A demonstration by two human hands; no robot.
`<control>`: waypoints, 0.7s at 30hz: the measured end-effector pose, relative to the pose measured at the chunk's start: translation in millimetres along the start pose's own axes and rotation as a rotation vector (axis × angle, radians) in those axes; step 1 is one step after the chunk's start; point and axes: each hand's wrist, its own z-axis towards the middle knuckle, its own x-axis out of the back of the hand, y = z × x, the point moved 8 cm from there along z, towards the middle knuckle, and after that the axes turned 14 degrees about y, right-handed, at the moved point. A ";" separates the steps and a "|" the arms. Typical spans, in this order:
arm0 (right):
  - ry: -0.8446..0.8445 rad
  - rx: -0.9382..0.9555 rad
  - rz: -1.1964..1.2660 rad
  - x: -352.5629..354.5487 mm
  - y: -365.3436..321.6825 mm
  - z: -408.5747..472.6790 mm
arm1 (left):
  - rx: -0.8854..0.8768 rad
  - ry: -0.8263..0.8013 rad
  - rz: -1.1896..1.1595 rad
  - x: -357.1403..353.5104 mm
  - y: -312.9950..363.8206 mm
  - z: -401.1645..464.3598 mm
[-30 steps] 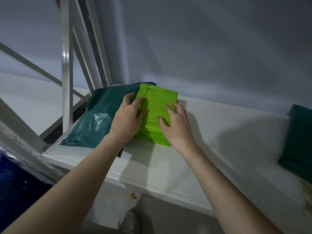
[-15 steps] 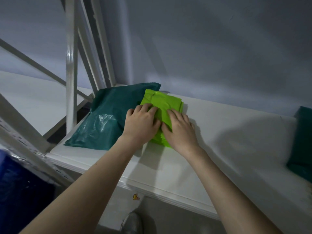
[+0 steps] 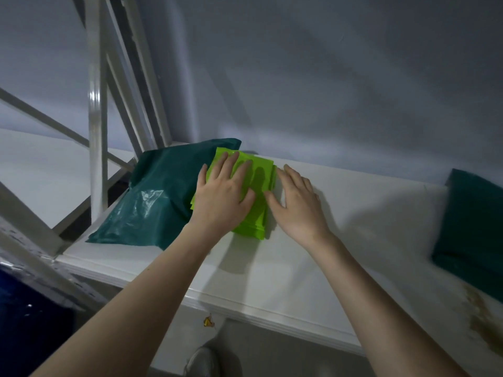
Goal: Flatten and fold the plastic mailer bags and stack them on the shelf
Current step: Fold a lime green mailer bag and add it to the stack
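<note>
Shoe tip [image 3: 202,361]: on the floor below the shelf's front edge, with a small yellow scrap [image 3: 208,321] just under that edge.
Shelf [image 3: 285,281]: white board; brown stain toward its right front part.
Left hand [image 3: 221,198]: fingers straight and spread, palm flat on top of the green mailer stack, gripping nothing.
Right hand [image 3: 295,204]: fingers extended and relaxed, resting on the shelf just beside the stack's right edge, thumb touching the stack; holds nothing.
Green mailer stack [image 3: 258,191]: folded bright green bags, piled near the shelf's back edge, under the left hand, overlapping the dark teal bag.
Dark teal bag [image 3: 160,197]: glossy, at the shelf's left end beside the metal upright [image 3: 95,137].
Second teal bundle [image 3: 473,229]: right end of the shelf, well apart.
</note>
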 end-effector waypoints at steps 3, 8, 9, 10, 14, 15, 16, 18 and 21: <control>0.024 0.006 -0.036 18.5 11.1 -1.0 | 0.001 -0.005 -0.032 1.7 14.1 1.2; 0.093 -0.016 -0.084 56.0 39.1 -5.5 | -0.004 -0.012 -0.083 2.7 46.6 5.6; 0.121 -0.018 -0.092 65.0 45.5 -6.9 | -0.007 -0.018 -0.100 1.9 54.8 6.4; 0.150 -0.021 -0.094 73.6 51.4 -8.5 | -0.011 -0.023 -0.116 1.6 62.7 7.1; 0.248 -0.043 -0.081 110.0 76.3 -16.3 | -0.035 -0.028 -0.195 1.7 100.8 9.0; 0.267 -0.051 -0.081 119.1 82.5 -18.3 | -0.045 -0.029 -0.220 2.2 111.4 9.4; 0.289 -0.061 -0.083 129.9 89.9 -20.8 | -0.057 -0.031 -0.247 2.8 123.8 9.5; 0.325 -0.083 -0.090 150.2 102.5 -25.5 | -0.084 -0.023 -0.304 5.3 147.6 8.8; 0.365 -0.122 -0.106 185.7 124.1 -34.8 | -0.138 -0.014 -0.388 9.7 190.4 5.2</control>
